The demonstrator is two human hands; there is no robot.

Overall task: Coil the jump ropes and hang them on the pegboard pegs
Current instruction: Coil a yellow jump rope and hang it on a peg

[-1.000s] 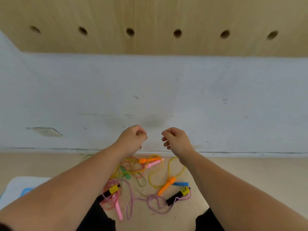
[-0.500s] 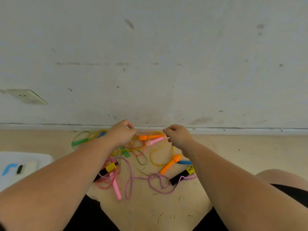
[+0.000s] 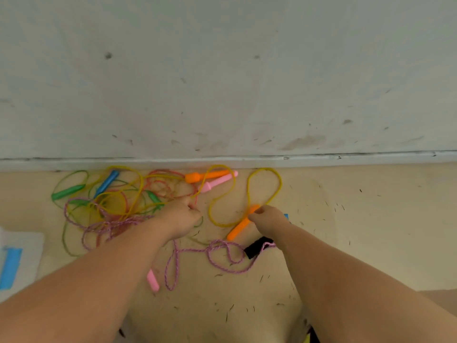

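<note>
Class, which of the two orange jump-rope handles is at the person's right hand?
The near orange handle, whose upper end the right hand pinches. The far orange handle lies untouched by the wall, beside a pink handle.

The tangled jump ropes (image 3: pixel 116 206) lie on the floor (image 3: pixel 371 219) along the wall's (image 3: pixel 222 82) foot, the left hand (image 3: pixel 179 220) over their middle, the right hand (image 3: pixel 268 219) toward their right end.
</note>
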